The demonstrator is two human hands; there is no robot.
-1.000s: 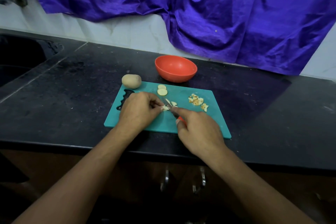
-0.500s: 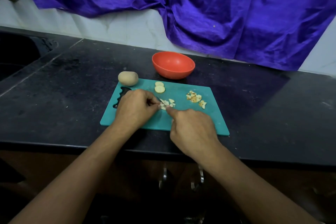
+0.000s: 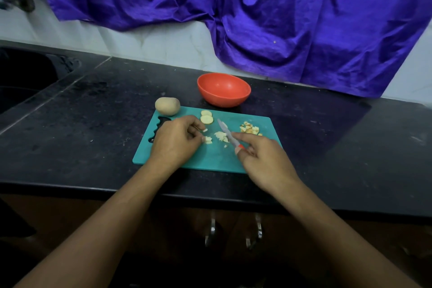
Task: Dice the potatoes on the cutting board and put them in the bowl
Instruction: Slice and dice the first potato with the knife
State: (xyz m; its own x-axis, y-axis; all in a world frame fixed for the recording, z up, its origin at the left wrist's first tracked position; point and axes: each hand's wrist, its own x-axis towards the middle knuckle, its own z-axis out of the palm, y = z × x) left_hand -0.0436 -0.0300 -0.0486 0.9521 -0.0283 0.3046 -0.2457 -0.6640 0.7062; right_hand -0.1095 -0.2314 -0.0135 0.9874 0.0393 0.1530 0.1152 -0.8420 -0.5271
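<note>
A teal cutting board [image 3: 253,154] lies on the black counter. My right hand [image 3: 261,159] grips a small knife [image 3: 228,134] with an orange handle, index finger along the blade's back, blade beside a little heap of cut potato [image 3: 221,136]. My left hand [image 3: 175,141] rests on the board with curled fingers, its fingertips at a few small pieces [image 3: 208,140]. Two round potato slices [image 3: 206,117] lie further back. A pile of diced potato [image 3: 250,128] sits at the board's right. A whole potato [image 3: 167,106] is at the board's far left corner. The orange bowl [image 3: 224,89] stands behind the board.
A dark sink basin [image 3: 21,82] lies at the far left. A purple cloth [image 3: 257,11] hangs over the tiled wall behind the counter. The counter's front edge [image 3: 70,188] runs just below the board, with cabinet handles [image 3: 233,231] under it.
My hands have drawn apart: the right one moved right and swung the knife blade up into view. The cut pieces between them now lie exposed. The camera tilted slightly.
</note>
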